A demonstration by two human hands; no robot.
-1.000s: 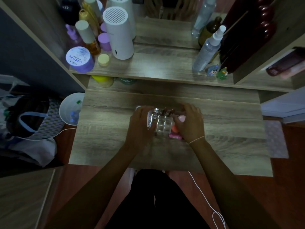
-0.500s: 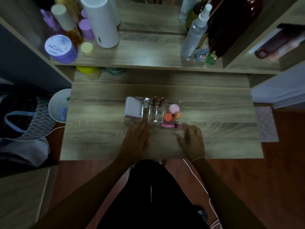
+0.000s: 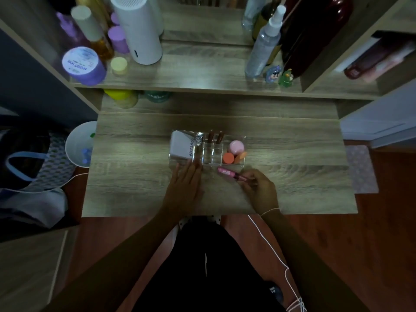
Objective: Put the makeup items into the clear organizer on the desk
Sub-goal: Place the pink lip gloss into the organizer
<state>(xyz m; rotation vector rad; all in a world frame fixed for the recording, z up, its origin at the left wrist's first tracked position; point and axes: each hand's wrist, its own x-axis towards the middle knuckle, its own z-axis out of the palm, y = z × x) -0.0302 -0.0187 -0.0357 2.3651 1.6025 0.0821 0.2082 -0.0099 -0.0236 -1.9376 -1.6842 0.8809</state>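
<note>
The clear organizer (image 3: pixel 212 159) stands mid-desk. Its left section holds a white box (image 3: pixel 181 145). Two brown lip tubes (image 3: pixel 215 137) stand in the middle slots. A pink sponge (image 3: pixel 236 147) and orange sponges (image 3: pixel 228 158) fill the right section. A pink tube (image 3: pixel 227 172) lies on the desk just in front of the organizer. My right hand (image 3: pixel 261 190) pinches the tube's right end. My left hand (image 3: pixel 186 183) lies flat with fingers apart, fingertips touching the organizer's front left edge.
A raised shelf (image 3: pixel 202 82) behind the desk carries bottles, a white cylinder (image 3: pixel 139 30), a purple jar (image 3: pixel 84 65) and a spray bottle (image 3: pixel 264 43). A white bin (image 3: pixel 78 143) sits left of the desk. A white cord (image 3: pixel 276 255) hangs off the front edge.
Both hands pulled back from around the organizer toward the desk front. My right hand then moved up to the pink tube and closed on its end.
</note>
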